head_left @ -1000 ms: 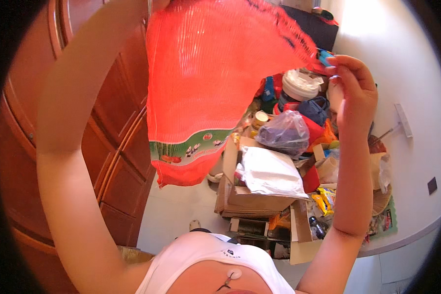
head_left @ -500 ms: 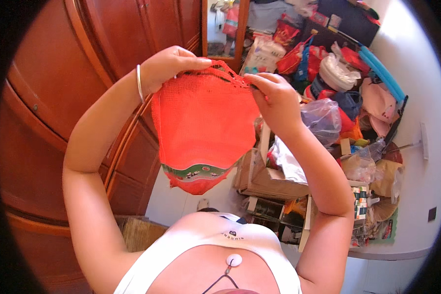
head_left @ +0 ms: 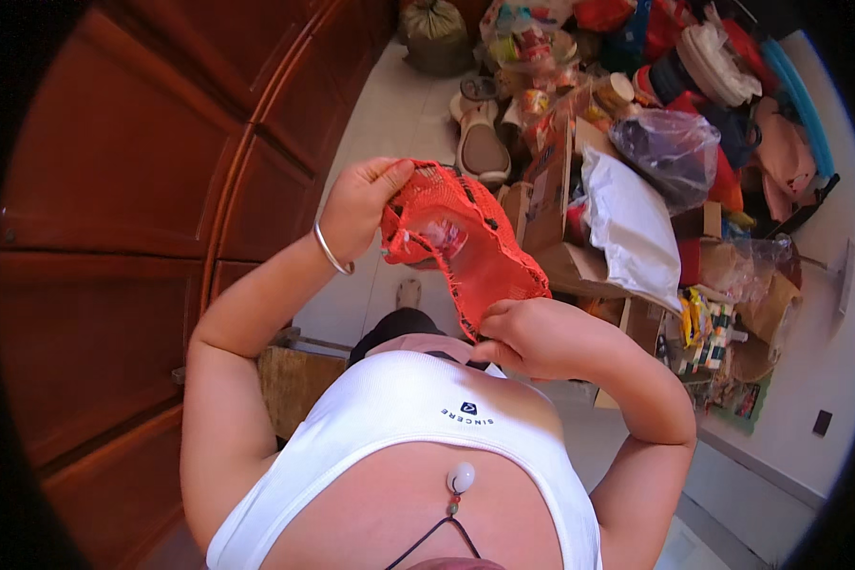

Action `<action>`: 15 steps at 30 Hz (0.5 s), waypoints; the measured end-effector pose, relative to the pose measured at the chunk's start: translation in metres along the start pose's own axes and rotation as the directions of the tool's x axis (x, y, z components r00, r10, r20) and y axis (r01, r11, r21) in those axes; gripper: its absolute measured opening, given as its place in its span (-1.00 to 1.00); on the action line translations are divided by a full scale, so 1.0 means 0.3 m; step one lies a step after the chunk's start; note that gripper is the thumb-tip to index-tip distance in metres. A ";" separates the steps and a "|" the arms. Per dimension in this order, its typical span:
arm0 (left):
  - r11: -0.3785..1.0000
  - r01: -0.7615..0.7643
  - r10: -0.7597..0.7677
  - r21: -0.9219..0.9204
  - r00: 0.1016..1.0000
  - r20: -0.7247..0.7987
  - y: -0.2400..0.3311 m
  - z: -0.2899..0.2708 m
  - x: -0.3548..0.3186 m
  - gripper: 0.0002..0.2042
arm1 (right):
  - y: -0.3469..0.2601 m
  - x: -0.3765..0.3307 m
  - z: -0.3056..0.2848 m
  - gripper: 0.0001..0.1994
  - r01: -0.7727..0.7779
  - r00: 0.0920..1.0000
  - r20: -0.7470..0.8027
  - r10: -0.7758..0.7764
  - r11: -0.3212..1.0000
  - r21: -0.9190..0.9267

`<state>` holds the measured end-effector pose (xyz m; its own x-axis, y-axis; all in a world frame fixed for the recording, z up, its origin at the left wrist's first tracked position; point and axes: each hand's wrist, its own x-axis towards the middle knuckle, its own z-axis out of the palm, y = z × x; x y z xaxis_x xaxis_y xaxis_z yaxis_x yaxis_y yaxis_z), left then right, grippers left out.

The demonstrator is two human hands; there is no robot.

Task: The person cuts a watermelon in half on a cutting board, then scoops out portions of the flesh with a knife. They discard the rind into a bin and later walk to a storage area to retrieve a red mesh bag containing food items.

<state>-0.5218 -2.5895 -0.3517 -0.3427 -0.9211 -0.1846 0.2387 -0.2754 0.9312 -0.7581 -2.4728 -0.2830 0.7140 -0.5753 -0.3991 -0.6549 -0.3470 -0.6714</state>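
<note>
An orange-red mesh bag (head_left: pixel 470 249) hangs bunched in front of my chest, with something pale showing through it. My left hand (head_left: pixel 363 204), a thin bangle on its wrist, pinches the bag's upper left edge. My right hand (head_left: pixel 527 337) grips the bag's lower end, close to my white top. Both arms are bent and drawn in.
A dark wooden door (head_left: pixel 133 190) with panels fills the left side. On the right lie piled cardboard boxes (head_left: pixel 551 204), a white plastic package (head_left: pixel 632 228), a clear plastic bag (head_left: pixel 674 152), sandals (head_left: pixel 480 142) and several colourful items. Pale floor tiles (head_left: pixel 389 104) run between.
The bag came down from held high and spread wide to a bunched bundle at chest height. My right hand shifted from its top edge to its lower end.
</note>
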 end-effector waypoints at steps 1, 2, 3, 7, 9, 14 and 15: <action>0.999 -0.003 0.003 0.036 1.000 -0.016 -0.022 0.005 -0.017 -0.78 | -0.004 0.035 0.000 -0.81 -0.104 0.994 -0.018 0.105 0.992 0.069; 0.997 -0.009 0.012 0.078 0.999 -0.035 -0.039 0.002 -0.032 -0.79 | -0.005 0.082 -0.006 -0.81 -0.198 0.979 -0.029 0.204 0.971 0.136; 0.987 -0.053 0.055 0.149 0.998 -0.005 -0.063 -0.007 -0.031 -0.79 | -0.007 0.108 -0.011 -0.81 -0.301 0.949 -0.039 0.314 0.934 0.194; 0.931 -0.205 0.191 0.303 0.979 0.074 -0.154 -0.074 -0.043 -0.82 | 0.128 0.283 0.146 -0.81 -0.339 0.936 -0.114 0.332 0.939 -0.056; 0.901 -0.281 0.270 0.330 0.959 0.081 -0.169 -0.087 -0.054 -0.85 | 0.226 0.388 0.256 -0.83 -0.243 0.952 -0.196 0.236 0.970 -0.015; 0.835 -0.400 0.384 0.379 0.915 0.120 -0.179 -0.090 -0.043 -0.89 | 0.452 0.644 0.454 -0.85 0.114 0.800 -0.449 0.397 0.635 0.764; 0.846 -0.391 0.376 0.363 0.920 0.115 -0.172 -0.083 -0.041 -0.90 | 0.425 0.685 0.428 -0.86 0.159 0.770 -0.459 0.443 0.565 0.810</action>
<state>-0.5073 -2.5709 -0.4053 -0.3299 -0.9190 0.2161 0.0057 0.2270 0.9739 -0.6631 -2.5402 -0.5307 0.1461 -0.9369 -0.3176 -0.0556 0.3127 -0.9482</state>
